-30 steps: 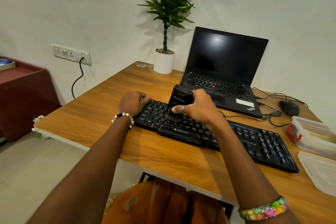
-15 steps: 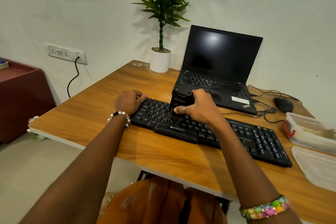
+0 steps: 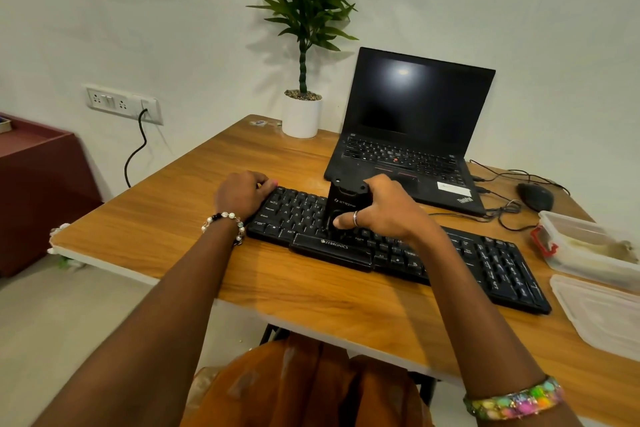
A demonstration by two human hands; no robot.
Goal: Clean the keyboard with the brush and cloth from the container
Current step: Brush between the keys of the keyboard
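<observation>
Your right hand (image 3: 382, 210) grips the brush (image 3: 346, 206), a black upright block with a printed logo, fingers curled over its top and far side and the thumb, which wears a ring, pressed against its near face. That hand sits over the left-middle part of the keyboard (image 3: 485, 264), and the brush stands directly under it, its lower end down among the keys just behind the wide front bar marked ZEBRONICS. Your left hand (image 3: 242, 194) rests at the keyboard's far left corner with its fingers curled over the back edge, gripping that corner. A beaded bracelet circles your left wrist and a bright multicoloured one your right.

From the head camera, the keyboard lies slantwise across the wooden tabletop (image 3: 311, 291), its left end farther from you and its right end nearer and to your right. Just behind the brush stands an open black laptop (image 3: 415, 128) with a dark screen. A white pot holding a green plant (image 3: 301, 115) stands at the tabletop's back edge, to the left of the laptop. A black mouse (image 3: 535, 196) and loose cables lie to the right of the laptop. At the right edge sits the clear container (image 3: 585, 250) with a red clip, something pale inside that cannot be made out. Its clear lid (image 3: 602, 312) lies flat just in front of it, near the keyboard's right end.
</observation>
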